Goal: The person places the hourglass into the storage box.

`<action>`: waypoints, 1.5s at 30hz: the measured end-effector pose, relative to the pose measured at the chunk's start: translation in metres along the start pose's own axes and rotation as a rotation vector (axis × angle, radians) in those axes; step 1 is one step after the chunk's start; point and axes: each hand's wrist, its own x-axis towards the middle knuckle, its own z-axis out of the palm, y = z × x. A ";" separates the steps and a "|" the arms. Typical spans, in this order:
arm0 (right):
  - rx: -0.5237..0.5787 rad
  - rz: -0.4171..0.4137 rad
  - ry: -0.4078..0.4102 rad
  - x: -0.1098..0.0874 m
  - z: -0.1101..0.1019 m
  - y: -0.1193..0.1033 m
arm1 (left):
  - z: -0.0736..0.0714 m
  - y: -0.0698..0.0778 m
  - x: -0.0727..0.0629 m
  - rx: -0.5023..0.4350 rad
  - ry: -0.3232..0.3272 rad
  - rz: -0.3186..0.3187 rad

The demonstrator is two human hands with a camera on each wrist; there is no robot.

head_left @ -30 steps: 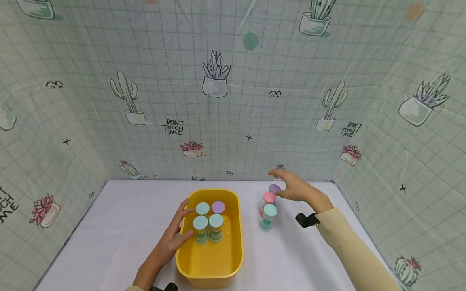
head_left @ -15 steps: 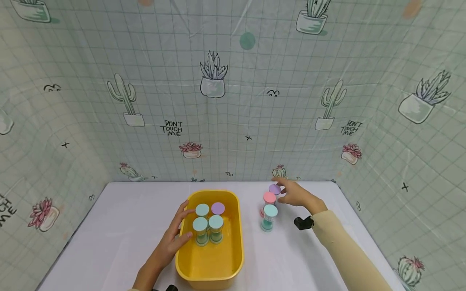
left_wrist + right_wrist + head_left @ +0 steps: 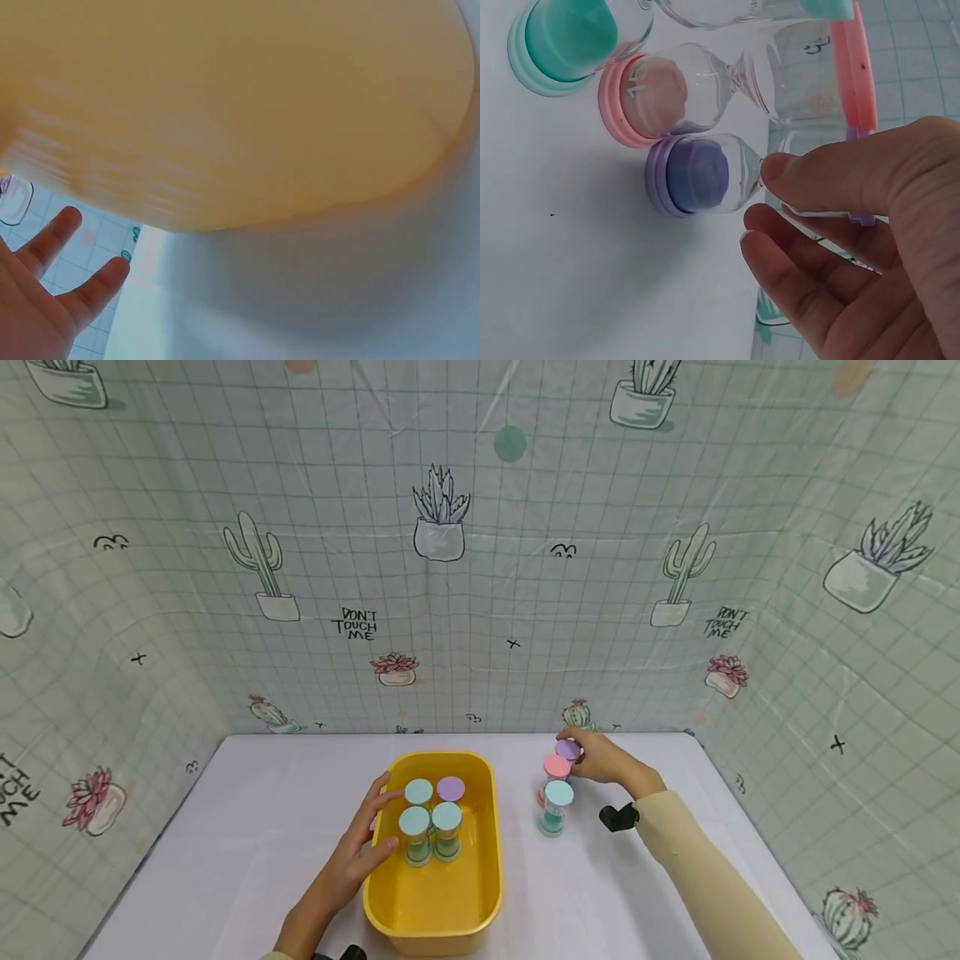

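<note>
My right hand (image 3: pixel 606 757) is at a purple sand timer (image 3: pixel 567 749), the farthest of a short row on the white table. In the right wrist view, the thumb and curled fingers pinch the purple sand timer (image 3: pixel 697 174) around its neck; its base looks in contact with the table. Touching it is a pink sand timer (image 3: pixel 556 767), with a teal sand timer (image 3: pixel 557 807) nearer. My left hand (image 3: pixel 352 852) rests on the left rim of a yellow bin (image 3: pixel 431 902), fingers spread. Inside stand several teal-capped sand timers (image 3: pixel 415 835) and one purple-capped timer (image 3: pixel 451 789).
A white table (image 3: pixel 262 827) carries everything. Behind it and at both sides hangs a gridded cloth (image 3: pixel 480 577) printed with cacti. The table's far edge lies just beyond the purple timer.
My right hand has come down and in toward the purple sand timer, its fingers closing about it. The left hand stays at the bin's rim.
</note>
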 end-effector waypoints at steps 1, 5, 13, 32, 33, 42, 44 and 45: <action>-0.005 -0.004 0.002 0.000 0.000 0.001 | 0.000 0.000 0.000 0.000 -0.001 0.002; -0.028 -0.027 0.014 0.002 0.001 0.002 | 0.000 0.002 0.001 0.002 -0.002 0.011; -0.039 -0.008 0.012 0.003 0.002 0.001 | 0.000 0.002 0.000 0.005 -0.006 0.006; -0.064 0.009 0.000 0.004 0.010 -0.005 | -0.002 -0.003 -0.002 0.008 -0.017 0.045; -0.064 0.009 0.002 0.004 0.010 -0.005 | -0.002 -0.003 -0.002 0.008 -0.017 0.050; -0.066 -0.001 0.014 0.004 0.005 -0.001 | 0.000 0.000 -0.001 0.007 -0.009 0.038; -0.067 0.004 0.012 0.005 0.004 -0.001 | 0.000 0.001 -0.001 0.002 -0.009 0.032; -0.072 0.010 0.011 0.004 0.004 -0.001 | 0.001 0.001 -0.001 -0.003 -0.007 0.023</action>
